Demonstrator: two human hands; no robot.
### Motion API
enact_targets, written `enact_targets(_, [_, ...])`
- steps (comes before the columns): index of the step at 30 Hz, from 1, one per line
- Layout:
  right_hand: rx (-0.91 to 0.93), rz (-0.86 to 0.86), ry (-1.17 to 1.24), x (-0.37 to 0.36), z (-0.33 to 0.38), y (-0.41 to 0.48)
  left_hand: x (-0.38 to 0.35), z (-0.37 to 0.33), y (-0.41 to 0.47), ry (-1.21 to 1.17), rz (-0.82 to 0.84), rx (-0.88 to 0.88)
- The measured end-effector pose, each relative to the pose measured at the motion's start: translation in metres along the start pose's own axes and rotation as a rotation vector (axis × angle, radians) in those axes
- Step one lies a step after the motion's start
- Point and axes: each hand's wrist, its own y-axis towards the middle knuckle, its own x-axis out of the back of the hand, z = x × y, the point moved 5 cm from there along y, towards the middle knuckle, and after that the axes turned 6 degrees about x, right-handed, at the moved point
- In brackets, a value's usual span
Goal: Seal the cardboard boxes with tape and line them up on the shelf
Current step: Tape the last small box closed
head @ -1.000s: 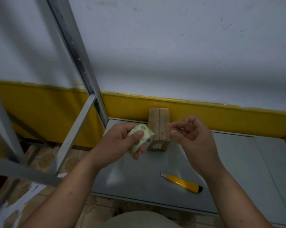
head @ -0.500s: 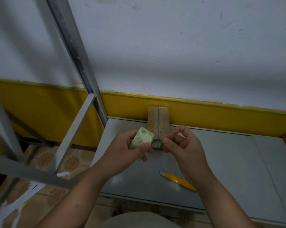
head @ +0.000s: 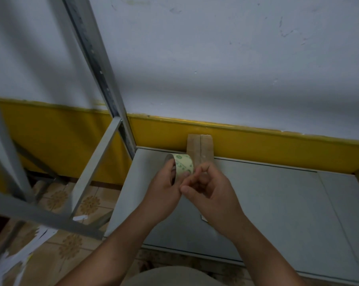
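A small brown cardboard box (head: 201,148) stands on the grey metal shelf (head: 277,203) against the yellow wall band, its top flaps meeting in a centre seam. In front of it my left hand (head: 164,190) grips a roll of tape (head: 183,165) with a green-printed pale core. My right hand (head: 209,188) is curled against the roll, its fingertips picking at the tape's surface near my left thumb. The lower part of the box is hidden behind the roll and my fingers.
A utility knife lies on the shelf under my right wrist, only its blade tip (head: 204,217) showing. Grey shelf uprights and crossbars (head: 96,166) stand at the left. Patterned floor tiles with paper scraps (head: 25,259) lie below left.
My hands have come together and moved toward the box. My right fingers, apart from the roll a second ago, now touch the tape. The yellow knife is now mostly covered by my right arm.
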Motion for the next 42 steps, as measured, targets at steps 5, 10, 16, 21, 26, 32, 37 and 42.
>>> enact_targets(5, [0.121, -0.065, -0.241, 0.002, 0.009, -0.002, 0.002, -0.002, -0.003, -0.016, -0.043, -0.025])
enact_targets(10, [0.121, -0.052, -0.230, 0.004, 0.011, -0.002, 0.002, -0.008, -0.008, -0.018, -0.040, -0.059])
enact_targets(16, [0.105, -0.123, -0.101, 0.022, 0.005, -0.001, 0.004, -0.014, -0.007, 0.055, -0.026, -0.118])
enact_targets(21, [0.243, -0.181, -0.458, 0.041, 0.004, 0.008, 0.002, -0.011, -0.012, 0.233, 0.073, -0.131])
enact_targets(26, [0.449, -0.015, -0.670, 0.028, 0.004, 0.019, -0.014, -0.021, -0.022, 0.327, 0.224, -0.175])
enact_targets(32, [0.546, -0.126, -0.602, 0.032, 0.007, 0.012, -0.009, -0.027, -0.024, 0.306, 0.221, -0.169])
enact_targets(37, [0.595, -0.090, -0.637, 0.033, 0.011, 0.011, -0.006, -0.032, -0.026, 0.335, 0.239, -0.178])
enact_targets(42, [0.612, -0.052, -0.661, 0.038, 0.011, 0.005, -0.001, -0.036, -0.027, 0.247, 0.256, -0.162])
